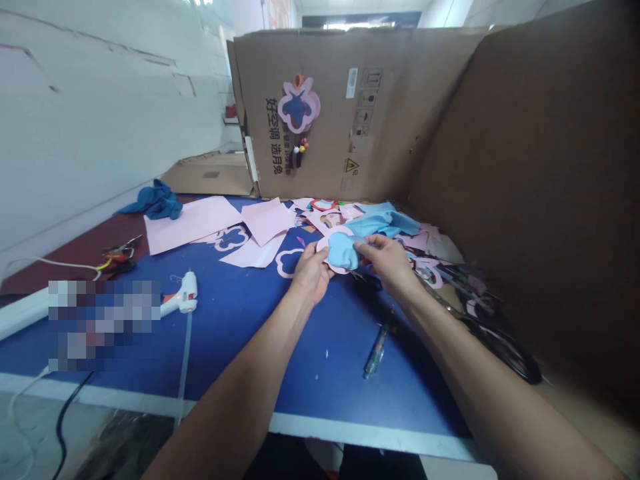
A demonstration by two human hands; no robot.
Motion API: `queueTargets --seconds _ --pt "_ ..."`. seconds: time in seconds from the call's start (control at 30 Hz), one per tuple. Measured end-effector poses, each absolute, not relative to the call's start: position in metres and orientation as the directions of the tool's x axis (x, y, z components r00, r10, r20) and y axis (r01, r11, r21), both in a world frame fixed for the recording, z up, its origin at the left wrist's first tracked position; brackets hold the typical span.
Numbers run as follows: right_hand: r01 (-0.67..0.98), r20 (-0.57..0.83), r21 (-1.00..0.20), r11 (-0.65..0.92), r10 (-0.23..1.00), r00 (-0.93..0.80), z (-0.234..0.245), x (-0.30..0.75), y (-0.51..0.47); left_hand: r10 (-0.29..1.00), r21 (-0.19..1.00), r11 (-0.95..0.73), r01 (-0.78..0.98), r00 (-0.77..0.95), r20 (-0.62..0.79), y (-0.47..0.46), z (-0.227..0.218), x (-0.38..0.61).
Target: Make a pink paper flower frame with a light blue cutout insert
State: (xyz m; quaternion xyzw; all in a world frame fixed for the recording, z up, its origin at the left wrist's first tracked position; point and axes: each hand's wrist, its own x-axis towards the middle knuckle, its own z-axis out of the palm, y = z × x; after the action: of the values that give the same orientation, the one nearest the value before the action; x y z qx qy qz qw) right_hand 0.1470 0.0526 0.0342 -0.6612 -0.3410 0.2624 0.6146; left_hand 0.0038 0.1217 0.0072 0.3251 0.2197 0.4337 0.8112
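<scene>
Above the middle of the table my left hand [313, 272] is closed on the left rim of a pink flower-shaped paper cutout. Light blue cloth [344, 251] covers the cutout's centre. On the other side my right hand [384, 257] pinches the blue cloth's right edge between thumb and finger. Another pink flower outline [285, 264] lies flat just left of my left hand. Dark scissors [367, 280] show partly beneath my hands. A clear pen [377, 350] lies nearer the front, between my forearms.
A white glue gun [187, 292] stands at left with its cord. Pink paper sheets [195, 223] and scraps spread along the back. Cardboard walls [400, 120] rise behind and at right, a flower ornament [299, 107] hanging there. Large black-handled scissors [510, 350] lie at right.
</scene>
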Motion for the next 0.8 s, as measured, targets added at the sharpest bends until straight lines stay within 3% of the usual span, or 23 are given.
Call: queueTargets --seconds 0.5,0.8 --pt "0.112 0.021 -0.993 -0.037 0.877 0.481 0.033 0.141 0.051 0.908 0.749 0.341 -0.569 0.404 -0.106 0.133 0.008 0.0" --pt "0.127 0.15 -0.988 0.091 0.773 0.617 0.045 0.175 0.049 0.903 0.749 0.357 -0.559 0.412 -0.122 0.137 0.011 -0.004"
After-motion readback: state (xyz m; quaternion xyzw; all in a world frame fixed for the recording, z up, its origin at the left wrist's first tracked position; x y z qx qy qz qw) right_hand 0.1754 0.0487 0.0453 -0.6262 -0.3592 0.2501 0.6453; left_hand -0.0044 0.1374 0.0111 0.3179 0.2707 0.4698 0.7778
